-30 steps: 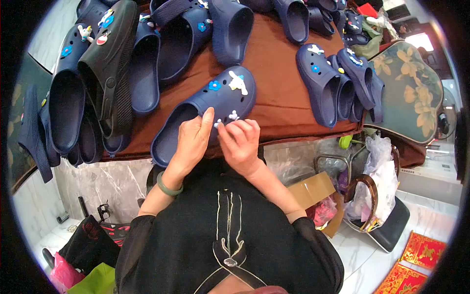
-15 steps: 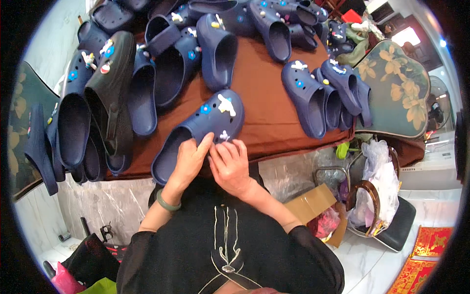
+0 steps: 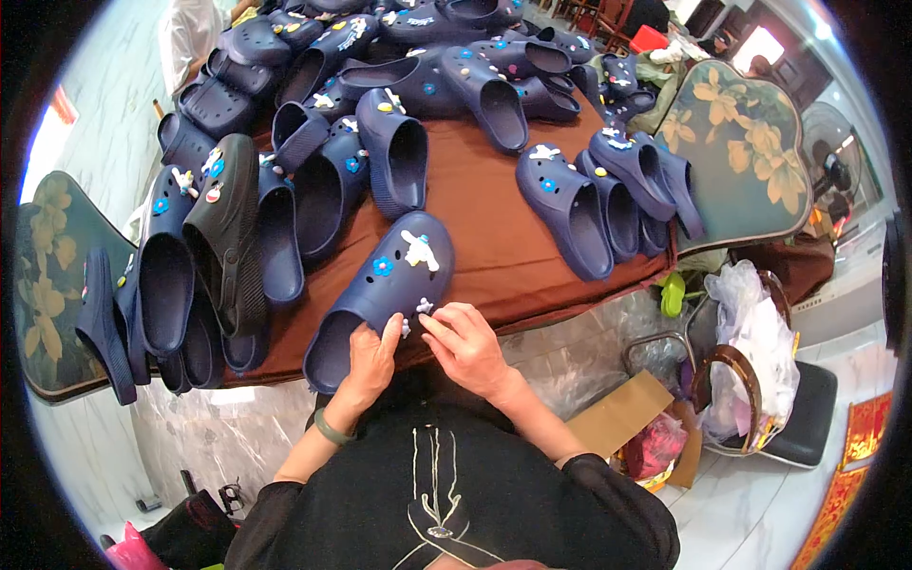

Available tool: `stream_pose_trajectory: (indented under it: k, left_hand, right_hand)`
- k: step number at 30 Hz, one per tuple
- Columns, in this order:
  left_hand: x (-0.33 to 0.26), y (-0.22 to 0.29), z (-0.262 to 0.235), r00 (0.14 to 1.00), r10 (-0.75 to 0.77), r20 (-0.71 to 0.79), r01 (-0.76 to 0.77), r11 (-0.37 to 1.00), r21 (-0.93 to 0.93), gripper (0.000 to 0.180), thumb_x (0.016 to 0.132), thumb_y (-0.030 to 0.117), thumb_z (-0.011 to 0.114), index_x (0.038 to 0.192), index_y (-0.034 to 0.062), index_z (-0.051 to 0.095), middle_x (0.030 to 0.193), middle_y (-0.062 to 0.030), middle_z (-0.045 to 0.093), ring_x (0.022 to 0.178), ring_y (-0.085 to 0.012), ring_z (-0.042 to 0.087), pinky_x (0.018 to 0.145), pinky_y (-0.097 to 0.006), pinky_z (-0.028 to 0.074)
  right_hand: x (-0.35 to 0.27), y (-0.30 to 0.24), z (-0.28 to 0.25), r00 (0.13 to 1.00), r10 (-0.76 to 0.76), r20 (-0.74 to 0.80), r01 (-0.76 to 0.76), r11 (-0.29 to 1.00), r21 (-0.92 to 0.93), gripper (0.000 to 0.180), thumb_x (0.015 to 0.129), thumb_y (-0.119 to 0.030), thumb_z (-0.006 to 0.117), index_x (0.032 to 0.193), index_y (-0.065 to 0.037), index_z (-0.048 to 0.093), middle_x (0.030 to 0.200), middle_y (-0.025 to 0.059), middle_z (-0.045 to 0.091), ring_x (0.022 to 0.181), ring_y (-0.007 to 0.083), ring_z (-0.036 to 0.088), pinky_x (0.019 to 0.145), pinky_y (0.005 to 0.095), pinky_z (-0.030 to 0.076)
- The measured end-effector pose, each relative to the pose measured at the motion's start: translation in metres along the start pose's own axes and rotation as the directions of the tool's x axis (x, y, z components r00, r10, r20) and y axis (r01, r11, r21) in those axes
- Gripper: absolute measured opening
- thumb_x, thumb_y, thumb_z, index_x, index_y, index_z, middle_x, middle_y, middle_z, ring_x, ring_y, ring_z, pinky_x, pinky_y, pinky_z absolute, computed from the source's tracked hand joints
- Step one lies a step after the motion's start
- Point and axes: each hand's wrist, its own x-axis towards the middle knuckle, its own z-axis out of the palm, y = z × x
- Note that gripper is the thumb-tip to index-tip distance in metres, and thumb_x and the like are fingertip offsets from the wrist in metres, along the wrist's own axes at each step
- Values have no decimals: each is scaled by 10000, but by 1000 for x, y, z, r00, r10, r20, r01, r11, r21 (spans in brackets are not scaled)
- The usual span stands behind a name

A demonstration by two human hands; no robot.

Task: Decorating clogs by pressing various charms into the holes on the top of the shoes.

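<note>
A navy blue clog [image 3: 391, 275] lies at the table's near edge, its toe pointing away to the right. On its upper are a white hand-shaped charm [image 3: 418, 249], a blue flower charm [image 3: 383, 266] and a small white charm [image 3: 424, 306]. My left hand [image 3: 372, 366] grips the clog's near side, fingers inside the opening and thumb on the upper. Another small pale charm [image 3: 406, 328] shows beside that thumb. My right hand [image 3: 467, 353] is curled at the clog's near rim, fingertips by the small charms. Whatever its fingertips pinch is hidden.
Navy clogs [image 3: 323, 190] and a black clog [image 3: 226, 237] crowd the left and back of the brown-covered table [image 3: 475, 199]. Another navy group [image 3: 570, 214] stands at right. Flowered chair backs [image 3: 746, 157] flank the table. A chair with plastic bags [image 3: 750, 351] and an open carton [image 3: 622, 413] are at lower right.
The view has tilted up, showing more clogs at the back. My right fingers have shifted slightly along the rim, and a second small pale charm now shows by my left thumb.
</note>
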Motion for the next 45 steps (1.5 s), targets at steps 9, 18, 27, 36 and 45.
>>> stream_pose_trajectory:
  k: [9, 18, 27, 36, 45]
  left_hand:
    - [29, 69, 55, 956, -279, -86, 206, 855, -476, 511, 990, 443, 386, 1115, -11, 583, 978, -73, 637, 806, -158, 615, 730, -306, 496]
    - [32, 99, 121, 709, 161, 687, 219, 875, -431, 440, 1001, 325, 432, 1291, -3, 472, 1144, -84, 601, 1032, -149, 554, 890, -290, 447]
    - [5, 34, 69, 659, -159, 735, 367, 921, -130, 385, 998, 270, 455, 1238, -20, 538, 1065, -77, 665, 996, -133, 589, 874, -285, 461]
    - [-4, 3, 18, 794, -249, 554, 401, 900, -170, 355, 997, 260, 458, 1181, -24, 566, 1032, -88, 669, 955, -135, 606, 839, -274, 471]
    - [-6, -8, 10, 807, -339, 483, 480, 853, -203, 366, 993, 284, 462, 1180, -11, 569, 1034, -82, 664, 933, -137, 607, 818, -269, 478]
  right_hand:
    - [-40, -11, -43, 947, 291, 137, -315, 923, 219, 971, 694, -345, 795, 1402, 43, 257, 1307, 255, 401, 1176, 424, 436, 983, 451, 399]
    - [-50, 55, -93, 635, 708, -310, -550, 696, 462, 588, 924, -130, 520, 1418, 62, 265, 1408, 190, 378, 1275, 253, 393, 1064, 353, 301]
    - [41, 186, -240, 541, 841, -26, -676, 452, 582, 523, 875, -179, 628, 1329, 24, 463, 1187, 93, 592, 1024, 156, 568, 892, 272, 440]
    - [43, 269, -256, 402, 894, 200, -881, 317, 351, 403, 861, -305, 664, 1117, -4, 586, 889, 41, 669, 747, 143, 625, 696, 299, 496]
    - [41, 245, -254, 400, 898, 184, -917, 393, 73, 452, 896, -376, 598, 1221, -62, 584, 1104, 26, 616, 930, 139, 571, 691, 324, 507]
